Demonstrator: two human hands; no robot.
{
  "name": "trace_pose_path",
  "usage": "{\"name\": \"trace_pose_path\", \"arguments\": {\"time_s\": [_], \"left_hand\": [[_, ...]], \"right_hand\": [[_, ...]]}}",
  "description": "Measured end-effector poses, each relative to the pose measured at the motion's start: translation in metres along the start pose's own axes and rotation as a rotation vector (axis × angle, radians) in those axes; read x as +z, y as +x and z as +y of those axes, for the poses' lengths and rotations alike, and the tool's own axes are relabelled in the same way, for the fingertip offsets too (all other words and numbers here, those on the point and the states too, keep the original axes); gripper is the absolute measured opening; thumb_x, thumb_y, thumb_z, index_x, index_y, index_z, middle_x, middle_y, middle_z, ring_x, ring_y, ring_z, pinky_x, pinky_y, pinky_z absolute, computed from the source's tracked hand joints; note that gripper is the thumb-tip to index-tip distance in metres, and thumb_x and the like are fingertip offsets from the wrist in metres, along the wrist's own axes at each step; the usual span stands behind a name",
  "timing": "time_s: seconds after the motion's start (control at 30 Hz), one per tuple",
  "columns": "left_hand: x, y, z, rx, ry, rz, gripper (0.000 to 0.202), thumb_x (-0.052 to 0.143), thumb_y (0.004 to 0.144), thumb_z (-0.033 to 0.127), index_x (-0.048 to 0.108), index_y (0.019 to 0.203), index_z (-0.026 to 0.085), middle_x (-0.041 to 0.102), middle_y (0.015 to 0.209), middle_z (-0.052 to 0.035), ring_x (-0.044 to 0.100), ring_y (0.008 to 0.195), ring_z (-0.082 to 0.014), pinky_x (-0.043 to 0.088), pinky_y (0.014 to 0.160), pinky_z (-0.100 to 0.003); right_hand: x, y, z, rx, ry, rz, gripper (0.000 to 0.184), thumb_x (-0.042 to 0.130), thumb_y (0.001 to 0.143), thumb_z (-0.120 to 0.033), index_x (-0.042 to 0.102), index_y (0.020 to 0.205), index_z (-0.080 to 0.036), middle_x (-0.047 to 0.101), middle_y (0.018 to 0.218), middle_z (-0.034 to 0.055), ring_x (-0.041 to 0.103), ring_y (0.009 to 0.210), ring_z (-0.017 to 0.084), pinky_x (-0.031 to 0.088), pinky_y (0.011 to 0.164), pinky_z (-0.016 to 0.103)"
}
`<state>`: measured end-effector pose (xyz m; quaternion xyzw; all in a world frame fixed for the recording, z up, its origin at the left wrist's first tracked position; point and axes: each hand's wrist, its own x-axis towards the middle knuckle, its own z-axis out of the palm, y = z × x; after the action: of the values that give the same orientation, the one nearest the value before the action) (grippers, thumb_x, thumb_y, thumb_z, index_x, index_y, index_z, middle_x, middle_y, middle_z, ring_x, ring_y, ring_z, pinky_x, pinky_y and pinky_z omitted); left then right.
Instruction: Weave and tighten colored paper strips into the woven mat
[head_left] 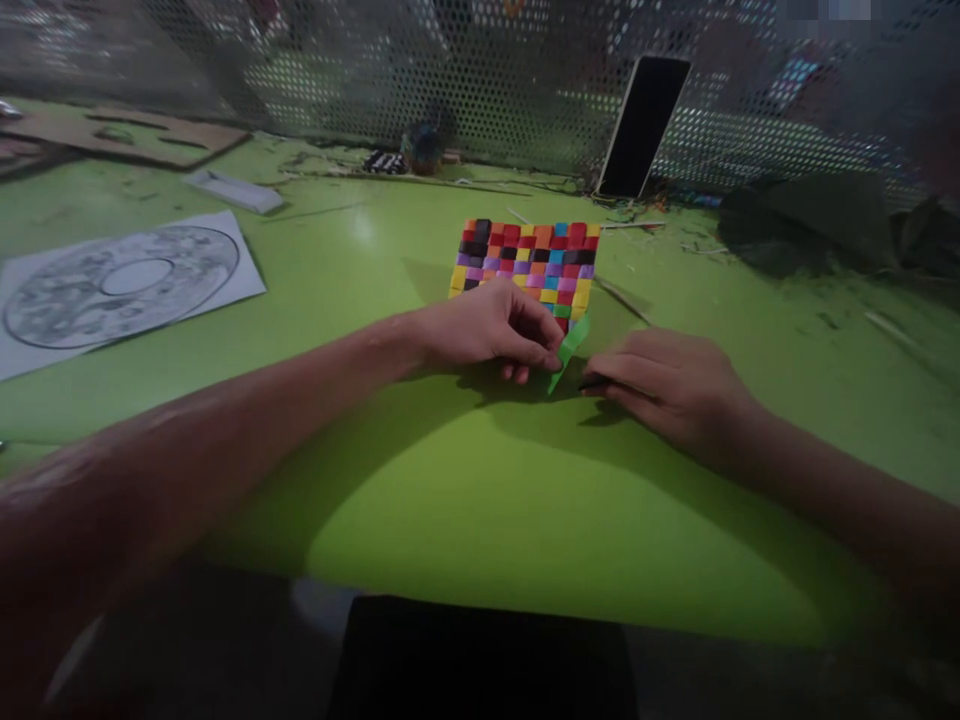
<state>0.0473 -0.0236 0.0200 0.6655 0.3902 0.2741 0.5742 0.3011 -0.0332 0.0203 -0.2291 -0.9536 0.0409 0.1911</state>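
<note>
A woven piece of many-coloured strips point(536, 255) stands in the middle of the green table, its lower left part hidden behind my left hand point(499, 325). That hand is closed, with thumb and fingers pinching a bright green strip point(571, 350) at the lower right corner of the weave. Just to the right, my right hand point(667, 385) is closed too, gripping a small dark, pointed thing point(595, 382) whose kind I cannot make out. A small gap lies between the dark tip and the green strip.
A dark phone point(645, 125) leans upright against the perforated metal screen point(517, 90) at the back. On the left lie a paper with a ring-shaped drawing point(214, 265) and cut cardboard point(172, 135). Large leaves point(817, 220) lie at the right, and thin sticks are scattered behind.
</note>
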Motion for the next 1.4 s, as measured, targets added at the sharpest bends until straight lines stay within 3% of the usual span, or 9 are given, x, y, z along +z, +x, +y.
{"name": "trace_pose_path", "arguments": {"time_s": [0.23,0.5,0.8,1.07,1.23,1.4], "left_hand": [[0.001,0.0,0.002,-0.013,-0.015,0.007,0.007,0.081,0.071,0.007,0.079,0.072,0.014,0.069,0.062,-0.0033,0.063,0.049,-0.0112,0.051,0.047,-0.02],[0.002,-0.002,0.005,-0.035,-0.035,0.05,0.01,0.081,0.07,0.004,0.079,0.074,0.013,0.069,0.062,-0.003,0.065,0.052,-0.0127,0.052,0.047,-0.02],[-0.002,-0.001,0.001,-0.025,-0.089,-0.079,0.011,0.082,0.075,0.012,0.078,0.085,0.013,0.074,0.07,-0.0024,0.061,0.049,-0.0062,0.051,0.049,-0.015],[0.0,-0.002,0.0,-0.029,-0.078,-0.084,0.009,0.078,0.077,0.007,0.077,0.084,0.013,0.074,0.071,-0.0032,0.061,0.05,-0.0072,0.05,0.049,-0.017],[0.0,-0.001,-0.001,0.001,-0.08,-0.079,0.006,0.079,0.076,0.01,0.078,0.081,0.014,0.071,0.066,-0.0017,0.062,0.051,-0.0081,0.05,0.048,-0.017],[0.0,0.0,-0.004,0.049,-0.092,-0.036,0.007,0.082,0.074,0.013,0.08,0.08,0.016,0.074,0.071,-0.002,0.068,0.062,-0.0116,0.057,0.059,-0.02]], "right_hand": [[0.01,0.001,0.006,-0.063,-0.119,0.087,0.021,0.055,0.101,-0.03,0.075,0.106,-0.026,0.075,0.094,0.0063,0.065,0.079,0.022,0.049,0.071,0.037],[0.008,0.0,-0.003,0.002,-0.125,0.058,0.021,0.055,0.101,-0.034,0.076,0.103,-0.031,0.074,0.09,0.0044,0.064,0.076,0.021,0.048,0.068,0.037],[0.008,0.004,-0.006,-0.189,-0.306,0.174,0.019,0.057,0.101,-0.025,0.074,0.096,-0.018,0.075,0.084,0.0051,0.063,0.07,0.016,0.048,0.064,0.029],[0.009,0.008,-0.007,-0.237,-0.306,0.174,0.02,0.059,0.1,-0.022,0.075,0.092,-0.012,0.074,0.081,0.0076,0.062,0.066,0.016,0.049,0.062,0.029],[0.009,0.006,-0.008,-0.18,-0.319,0.15,0.022,0.056,0.102,-0.025,0.074,0.093,-0.017,0.076,0.086,0.0063,0.065,0.072,0.016,0.052,0.066,0.029],[0.009,0.005,-0.012,-0.115,-0.339,0.14,0.024,0.053,0.103,-0.028,0.073,0.093,-0.021,0.075,0.086,0.0048,0.065,0.073,0.017,0.052,0.067,0.031]]}}
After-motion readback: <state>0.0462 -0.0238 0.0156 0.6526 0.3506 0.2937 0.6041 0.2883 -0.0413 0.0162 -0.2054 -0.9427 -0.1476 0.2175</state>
